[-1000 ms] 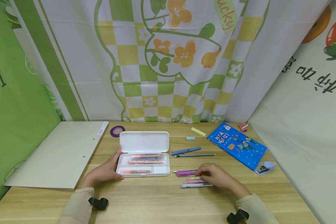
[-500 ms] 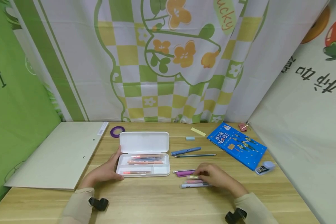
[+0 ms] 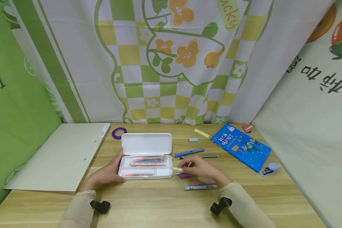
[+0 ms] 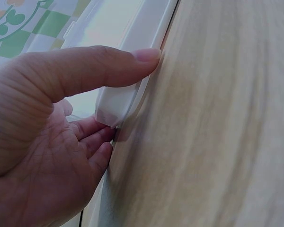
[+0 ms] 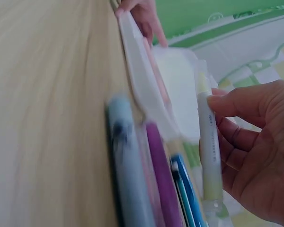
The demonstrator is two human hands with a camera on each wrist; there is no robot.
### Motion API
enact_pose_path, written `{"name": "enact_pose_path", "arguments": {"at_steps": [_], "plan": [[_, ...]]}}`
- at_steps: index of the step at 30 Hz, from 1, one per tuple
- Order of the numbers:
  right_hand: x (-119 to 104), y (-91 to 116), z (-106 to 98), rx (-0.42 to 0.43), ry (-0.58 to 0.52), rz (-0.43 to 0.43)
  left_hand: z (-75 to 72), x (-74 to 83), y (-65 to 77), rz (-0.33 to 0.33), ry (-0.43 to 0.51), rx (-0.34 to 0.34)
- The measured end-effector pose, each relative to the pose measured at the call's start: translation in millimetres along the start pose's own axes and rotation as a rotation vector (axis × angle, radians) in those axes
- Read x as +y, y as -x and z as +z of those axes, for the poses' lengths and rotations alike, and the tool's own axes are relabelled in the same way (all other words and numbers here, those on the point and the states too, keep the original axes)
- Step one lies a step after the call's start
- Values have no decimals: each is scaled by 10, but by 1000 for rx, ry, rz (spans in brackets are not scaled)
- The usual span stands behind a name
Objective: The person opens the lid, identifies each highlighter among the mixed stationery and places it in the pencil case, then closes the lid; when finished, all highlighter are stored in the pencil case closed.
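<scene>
My left hand [image 3: 109,171] grips the left end of an open white pencil case [image 3: 148,177]; in the left wrist view its thumb [image 4: 144,56] lies along the front edge and the fingers reach behind the end. Several pens, among them a peach pen [image 3: 146,164], lie inside. Between thumb and fingers, my right hand [image 3: 200,167] pinches a yellow highlighter [image 5: 209,142], held up off the table just right of the case. Under that hand a purple pen [image 3: 186,176] is partly hidden. A whitish-blue pen [image 3: 199,187] and a pink pen beside it lie nearer the front.
Behind the right hand lie a blue pen [image 3: 189,152], a pencil [image 3: 211,156] and a light-blue eraser [image 3: 193,140]. A blue book [image 3: 242,147] is at the right. Purple tape [image 3: 119,133] sits behind the case; a large pale board [image 3: 57,158] covers the left side.
My right hand has lifted the yellow highlighter from among the pens and carried it left and back toward the case. The left hand has stayed at the case.
</scene>
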State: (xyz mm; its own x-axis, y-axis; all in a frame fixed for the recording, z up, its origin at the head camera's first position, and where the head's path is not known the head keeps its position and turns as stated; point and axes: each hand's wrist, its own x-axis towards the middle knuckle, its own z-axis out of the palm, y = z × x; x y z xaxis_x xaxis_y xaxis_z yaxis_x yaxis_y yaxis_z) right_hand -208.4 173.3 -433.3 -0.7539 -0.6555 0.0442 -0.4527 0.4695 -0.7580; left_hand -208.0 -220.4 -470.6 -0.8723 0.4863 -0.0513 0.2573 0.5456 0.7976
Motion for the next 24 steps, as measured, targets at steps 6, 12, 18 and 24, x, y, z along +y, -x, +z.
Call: {"name": "enact_pose_path", "arguments": {"at_steps": [6,12,18,24], "plan": [[-141,-346,192,-49,-98,-32,-3,23,-5,-5,1,-3],[-283,-672,418,-101,-153,-65,4,15,-18,-3,0,-4],[-444,-956,637,-84,-124,-79,0,19,-13,5,-3,1],[-528,-1178,884,-54,-24,-94,2,11,3,6,-6,-1]]}}
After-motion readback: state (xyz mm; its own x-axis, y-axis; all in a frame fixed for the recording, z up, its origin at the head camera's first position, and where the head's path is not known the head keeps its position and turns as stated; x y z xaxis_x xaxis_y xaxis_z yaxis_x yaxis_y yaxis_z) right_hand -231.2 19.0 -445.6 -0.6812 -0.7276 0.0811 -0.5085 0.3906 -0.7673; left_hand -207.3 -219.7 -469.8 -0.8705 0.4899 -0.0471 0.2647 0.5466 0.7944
